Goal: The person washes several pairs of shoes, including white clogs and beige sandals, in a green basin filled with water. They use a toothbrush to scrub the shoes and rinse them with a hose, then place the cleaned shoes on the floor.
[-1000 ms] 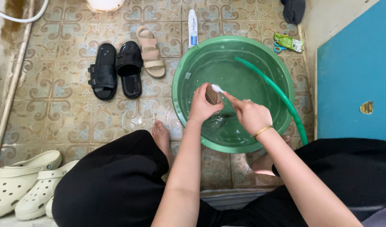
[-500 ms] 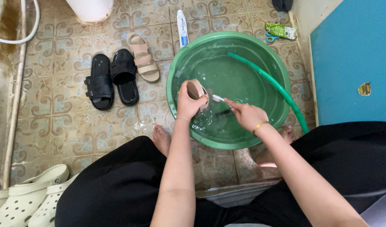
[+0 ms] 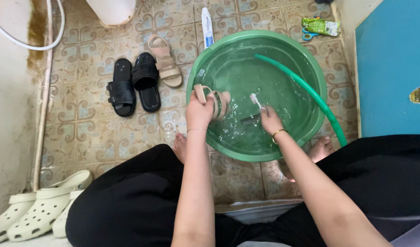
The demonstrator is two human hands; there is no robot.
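Observation:
My left hand [image 3: 199,111] grips a beige sandal [image 3: 214,101] and holds it on edge over the left rim of a green basin [image 3: 320,91] filled with water. My right hand [image 3: 270,120] holds a toothbrush [image 3: 255,100], bristle end up, over the water a little to the right of the sandal. A green hose [image 3: 306,89] lies across the basin from its middle to the right rim and down past my right foot [image 3: 322,147].
On the tiled floor left of the basin lie a second beige sandal [image 3: 164,61] and a pair of black sandals [image 3: 133,84]. A tube [image 3: 207,25] lies behind the basin. White clogs [image 3: 40,206] sit bottom left. A blue door [image 3: 393,68] is at the right.
The sandal has come up out of the water and moved left toward the basin rim. My right hand with the toothbrush has drawn apart from it. The view shifted closer.

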